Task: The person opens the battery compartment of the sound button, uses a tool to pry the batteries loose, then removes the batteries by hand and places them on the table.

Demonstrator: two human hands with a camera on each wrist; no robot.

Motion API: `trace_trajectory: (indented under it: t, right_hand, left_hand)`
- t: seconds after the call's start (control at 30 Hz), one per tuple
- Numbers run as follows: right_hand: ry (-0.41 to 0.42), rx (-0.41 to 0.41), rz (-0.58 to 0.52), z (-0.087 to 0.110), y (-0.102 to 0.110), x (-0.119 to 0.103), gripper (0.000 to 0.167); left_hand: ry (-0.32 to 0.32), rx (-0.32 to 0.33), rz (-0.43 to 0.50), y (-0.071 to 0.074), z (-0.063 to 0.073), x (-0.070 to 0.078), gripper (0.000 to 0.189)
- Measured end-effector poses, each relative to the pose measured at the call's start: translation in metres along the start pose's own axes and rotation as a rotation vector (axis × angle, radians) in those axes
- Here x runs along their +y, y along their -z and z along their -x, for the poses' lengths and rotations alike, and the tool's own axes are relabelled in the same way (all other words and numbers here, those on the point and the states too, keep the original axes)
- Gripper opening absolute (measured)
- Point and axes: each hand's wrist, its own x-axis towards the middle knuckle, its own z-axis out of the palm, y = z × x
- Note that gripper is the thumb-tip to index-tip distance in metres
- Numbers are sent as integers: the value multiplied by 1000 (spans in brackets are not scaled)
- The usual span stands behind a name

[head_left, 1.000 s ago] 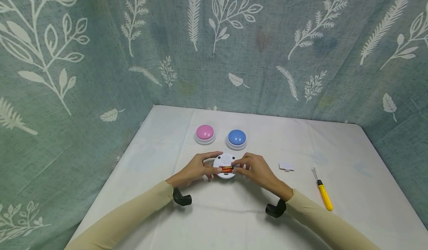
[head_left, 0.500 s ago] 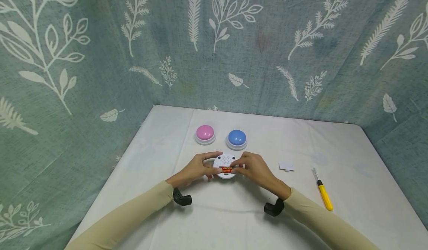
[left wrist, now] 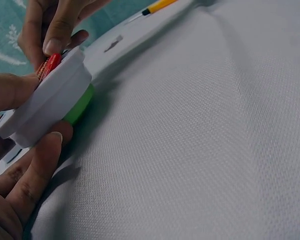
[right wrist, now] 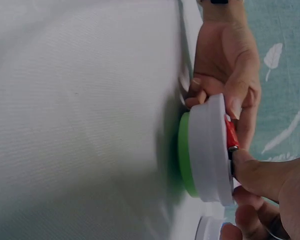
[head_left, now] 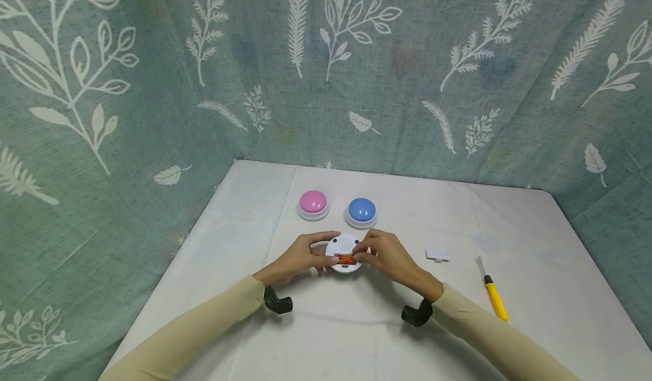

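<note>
My left hand (head_left: 297, 258) grips a round white push button (head_left: 345, 243), which lies upside down with its speaker holes facing up. Its green dome (right wrist: 184, 155) points down at the cloth in the right wrist view. Red batteries (head_left: 346, 259) sit in the compartment on the underside; how many cannot be made out. From the other side, my right hand (head_left: 384, 255) pinches a battery at its right end, with thumb and fingertips at the compartment. The left thumb rests over the left end of the batteries. My fingers hide part of the compartment.
Behind the hands stand a pink push button (head_left: 313, 201) and a blue push button (head_left: 362, 210). A small white battery cover (head_left: 437, 254) lies to the right. Farther right is a yellow-handled screwdriver (head_left: 495, 297). A white cloth (head_left: 326, 335) covers the table, and a patterned curtain (head_left: 285, 109) hangs behind.
The right hand's fingers have shifted slightly left and back along the battery at the compartment. My left hand and the white push button have stayed in place.
</note>
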Motion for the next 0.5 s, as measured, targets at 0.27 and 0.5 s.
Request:
trace_trajectory:
  t: [0.27, 0.5]
  right_hand:
    - [12, -21, 24, 0, 3, -1, 12]
    - [30, 14, 28, -1, 8, 1, 9]
  left_hand:
    - [-14, -2, -12, -1, 1, 0, 71]
    - [-30, -5, -15, -1, 2, 2, 72]
